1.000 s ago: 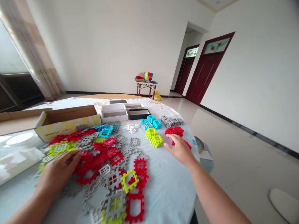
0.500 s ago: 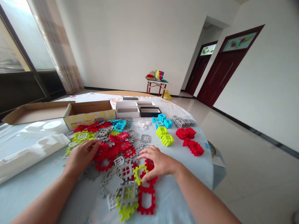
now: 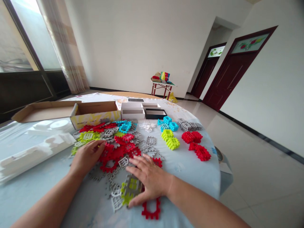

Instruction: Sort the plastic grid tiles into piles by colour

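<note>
Interlocking plastic panels lie in a loose heap before me. My left hand (image 3: 89,155) rests at the left edge of the red panels (image 3: 116,152), its fingers curled together. Whatever they hold, if anything, is hidden. My right hand (image 3: 152,179) is spread over the near part of the heap. Its thumb and fingers reach around a grey window panel (image 3: 133,185) lying on a lime green panel (image 3: 125,198). Below the palm, a red frame panel (image 3: 151,210) shows in part. White arched window pieces (image 3: 117,202) lie left of the thumb.
Sorted stacks of blue (image 3: 167,123), lime (image 3: 170,139), grey (image 3: 189,125) and red panels (image 3: 197,145) stand on the right. Behind the heap are an open cardboard box (image 3: 96,118) and small trays (image 3: 133,113). White foam packing (image 3: 38,152) lies left.
My right hand has moved nearer and a little left, spreading over the grey window panel. The lime frame formerly by its thumb is now hidden. My left hand stays beside the red panels.
</note>
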`<state>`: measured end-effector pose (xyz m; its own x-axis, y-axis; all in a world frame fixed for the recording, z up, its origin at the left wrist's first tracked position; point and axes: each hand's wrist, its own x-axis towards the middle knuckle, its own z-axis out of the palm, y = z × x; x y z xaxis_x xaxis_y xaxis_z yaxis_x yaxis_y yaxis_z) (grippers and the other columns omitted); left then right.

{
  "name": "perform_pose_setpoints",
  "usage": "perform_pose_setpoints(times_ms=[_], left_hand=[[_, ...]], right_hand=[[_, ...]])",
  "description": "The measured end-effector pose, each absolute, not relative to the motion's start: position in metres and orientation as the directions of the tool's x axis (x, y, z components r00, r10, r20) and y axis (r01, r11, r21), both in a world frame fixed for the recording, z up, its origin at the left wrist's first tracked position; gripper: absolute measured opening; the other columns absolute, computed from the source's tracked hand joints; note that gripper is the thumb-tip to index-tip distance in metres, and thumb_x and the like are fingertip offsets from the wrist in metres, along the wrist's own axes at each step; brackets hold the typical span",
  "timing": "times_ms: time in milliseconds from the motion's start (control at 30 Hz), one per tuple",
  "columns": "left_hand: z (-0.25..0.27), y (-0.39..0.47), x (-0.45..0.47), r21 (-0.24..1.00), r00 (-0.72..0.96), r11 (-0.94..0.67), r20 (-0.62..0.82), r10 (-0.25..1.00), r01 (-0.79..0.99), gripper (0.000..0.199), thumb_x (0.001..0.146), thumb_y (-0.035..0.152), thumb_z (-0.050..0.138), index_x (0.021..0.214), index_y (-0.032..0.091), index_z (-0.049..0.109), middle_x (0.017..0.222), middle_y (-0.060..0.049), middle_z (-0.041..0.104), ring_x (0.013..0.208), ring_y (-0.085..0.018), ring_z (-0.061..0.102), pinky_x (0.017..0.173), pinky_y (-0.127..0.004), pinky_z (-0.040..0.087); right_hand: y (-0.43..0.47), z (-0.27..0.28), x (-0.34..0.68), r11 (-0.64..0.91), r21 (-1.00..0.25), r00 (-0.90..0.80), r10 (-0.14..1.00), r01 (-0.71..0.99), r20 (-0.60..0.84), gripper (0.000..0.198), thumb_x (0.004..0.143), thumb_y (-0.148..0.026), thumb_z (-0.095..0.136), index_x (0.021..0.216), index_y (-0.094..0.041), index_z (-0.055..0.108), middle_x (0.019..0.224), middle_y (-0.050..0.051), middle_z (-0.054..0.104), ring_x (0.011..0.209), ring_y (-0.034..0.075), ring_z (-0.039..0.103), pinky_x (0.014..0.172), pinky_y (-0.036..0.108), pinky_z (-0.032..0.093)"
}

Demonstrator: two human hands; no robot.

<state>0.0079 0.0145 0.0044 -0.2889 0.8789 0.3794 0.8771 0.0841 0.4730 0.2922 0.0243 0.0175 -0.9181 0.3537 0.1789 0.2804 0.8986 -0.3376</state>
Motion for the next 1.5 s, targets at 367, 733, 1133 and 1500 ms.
perform_pose_setpoints(times_ms=[367,733,1133,1500], left_hand=[[0.003,0.015,0.005,0.477,-0.298,0.093,0.375,0.878,0.874,0.036,0.079,0.047,0.041,0.093,0.023,0.063,0.096,-0.003,0.067,0.085,-0.017,0.060,0.075,-0.025,0.042],[0.015,0.012,0.047,0.774,-0.408,-0.004,0.339,0.848,0.633,0.036,0.073,0.050,0.049,0.089,0.021,0.063,0.079,0.000,0.067,0.064,-0.013,0.058,0.059,-0.021,0.045],[0.007,0.017,0.043,0.836,-0.353,0.000,0.231,0.907,0.548,0.046,0.066,0.056,0.054,0.087,0.017,0.066,0.083,-0.004,0.070,0.075,-0.017,0.062,0.065,-0.022,0.049],[-0.003,0.021,0.037,0.734,-0.297,0.010,0.261,0.918,0.679,0.044,0.071,0.056,0.049,0.091,0.021,0.065,0.082,0.000,0.068,0.077,-0.016,0.060,0.063,-0.020,0.045]], right_hand=[[0.081,0.012,0.276,0.810,-0.403,-0.750,0.566,0.427,0.343,0.081,0.069,-0.067,0.051,0.131,-0.015,0.038,0.133,0.014,0.042,0.124,0.025,0.035,0.105,0.042,0.023],[0.086,0.018,0.310,0.739,-0.470,-0.734,0.634,0.482,0.243,0.053,0.064,-0.042,0.071,0.111,-0.021,0.058,0.106,0.007,0.059,0.102,0.022,0.052,0.090,0.035,0.039],[0.080,0.051,0.358,0.540,-0.478,-0.432,0.841,0.693,0.324,0.059,0.069,-0.049,0.063,0.119,-0.019,0.051,0.102,0.008,0.059,0.097,0.022,0.054,0.086,0.036,0.043],[0.076,0.020,0.418,0.271,-0.375,-0.197,0.955,0.887,0.222,0.056,0.070,-0.047,0.060,0.117,-0.018,0.052,0.100,0.009,0.061,0.089,0.023,0.060,0.078,0.035,0.046]])
